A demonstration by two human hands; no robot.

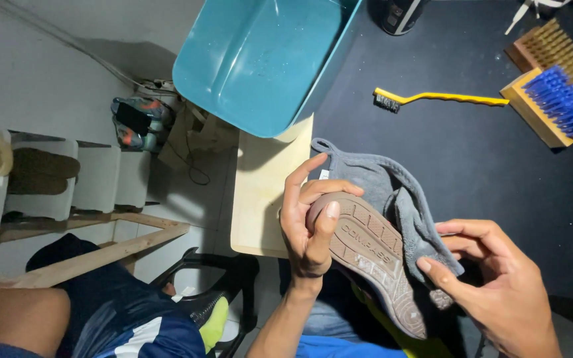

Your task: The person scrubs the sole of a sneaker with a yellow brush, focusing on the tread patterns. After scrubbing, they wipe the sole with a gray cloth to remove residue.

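Note:
My left hand point(308, 225) grips the toe end of a shoe point(376, 262) turned sole-up, thumb pressed on the brownish ribbed sole. A grey cloth point(392, 192) drapes over the far side of the shoe. My right hand point(499, 285) pinches the lower part of that cloth against the shoe's edge, fingers curled around the fabric. Both hands are low in the head view, over my lap.
A teal plastic tub point(260, 59) hangs over the edge of the dark table mat point(459, 152). A yellow-handled small brush point(432, 98), a blue-bristle wooden brush point(552, 103) and a tan-bristle brush point(552, 46) lie at the right. Another person's leg point(48, 318) is at lower left.

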